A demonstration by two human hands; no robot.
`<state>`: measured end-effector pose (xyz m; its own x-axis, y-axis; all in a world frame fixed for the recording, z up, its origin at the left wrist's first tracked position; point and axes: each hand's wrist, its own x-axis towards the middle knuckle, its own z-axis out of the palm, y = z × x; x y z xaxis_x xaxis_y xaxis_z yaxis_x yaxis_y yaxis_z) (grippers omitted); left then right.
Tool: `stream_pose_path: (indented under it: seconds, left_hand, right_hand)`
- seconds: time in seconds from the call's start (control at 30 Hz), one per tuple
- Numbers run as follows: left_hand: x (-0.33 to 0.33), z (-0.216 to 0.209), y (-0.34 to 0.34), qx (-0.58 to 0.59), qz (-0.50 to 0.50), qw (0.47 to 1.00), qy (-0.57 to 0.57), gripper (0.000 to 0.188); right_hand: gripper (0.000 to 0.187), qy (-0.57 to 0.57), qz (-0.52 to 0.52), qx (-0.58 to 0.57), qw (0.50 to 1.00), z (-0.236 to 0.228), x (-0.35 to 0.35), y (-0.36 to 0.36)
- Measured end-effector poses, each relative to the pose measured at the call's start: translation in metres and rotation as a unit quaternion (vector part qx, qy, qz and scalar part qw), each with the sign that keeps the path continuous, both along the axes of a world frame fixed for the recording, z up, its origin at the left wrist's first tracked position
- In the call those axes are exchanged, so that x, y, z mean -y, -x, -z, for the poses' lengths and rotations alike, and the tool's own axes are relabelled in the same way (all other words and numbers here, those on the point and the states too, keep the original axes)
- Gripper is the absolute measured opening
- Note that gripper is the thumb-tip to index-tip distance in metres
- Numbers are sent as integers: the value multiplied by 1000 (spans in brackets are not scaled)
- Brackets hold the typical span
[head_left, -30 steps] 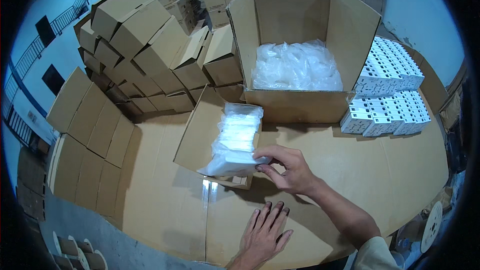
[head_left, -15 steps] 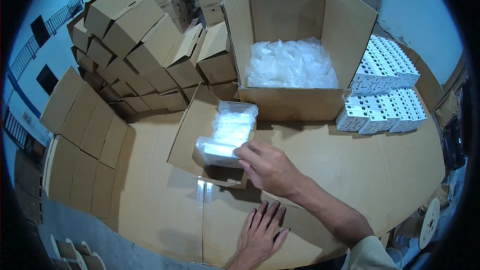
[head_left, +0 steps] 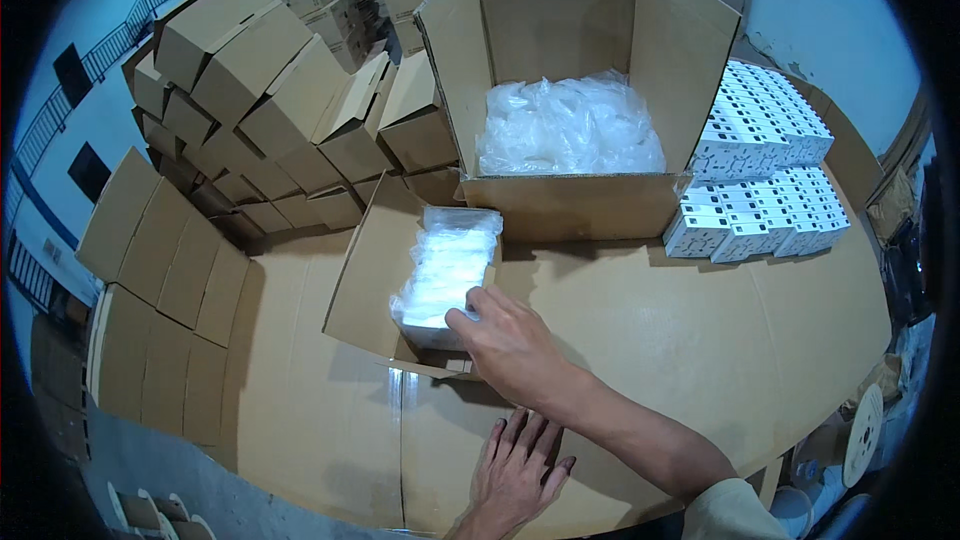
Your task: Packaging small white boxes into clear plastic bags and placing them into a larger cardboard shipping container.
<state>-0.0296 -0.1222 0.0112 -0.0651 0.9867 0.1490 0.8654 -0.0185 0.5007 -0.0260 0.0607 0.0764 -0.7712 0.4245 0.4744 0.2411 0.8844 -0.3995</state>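
Over the brown desk [head_left: 640, 340], the front packet [head_left: 425, 330] joins its row

A second ago the right hand [head_left: 515, 345] had this packet tipped across the near edge of the small carton [head_left: 365, 280]; now it stands inside, close against the others, and the hand has followed it inward. Its fingers are bent at the packet's right side; I can't tell whether they pinch it or merely touch. The left hand [head_left: 518, 465] lies flat on the desk, fingers slightly spread, holding nothing, much as before.

The wrapped packets [head_left: 452, 252] gleam white under crinkled film. Behind, a large cardboard box [head_left: 590, 210] holds a cloudy heap of crumpled plastic [head_left: 570, 130]. Rightward, white boxes [head_left: 760, 190] with dark marks form tight, stepped rows; plain brown cartons [head_left: 165, 315] stack up leftward.
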Motion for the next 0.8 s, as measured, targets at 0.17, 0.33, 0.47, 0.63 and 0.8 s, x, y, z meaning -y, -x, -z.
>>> stream_pose_path:
  seconds: [0.17,0.33,0.47,0.63,0.8]
  left_hand:
    - [0,2,-2,-3,-7,1000,12,63]
    - [0,3,-2,6,-8,1000,-10,60]
    - [0,4,-4,0,-7,1000,-3,58]
    - [-15,5,-5,-46,27,998,21,70]
    - [-55,-1,-5,-42,57,997,25,66]
  right_hand:
    - [13,20,29,41,999,-7,0,8]
    - [9,59,41,35,997,-3,2,9]
    - [13,49,54,27,997,4,3,11]
    - [21,136,27,51,989,-1,-10,-13]
    - [58,147,-19,-41,988,4,-20,-77]
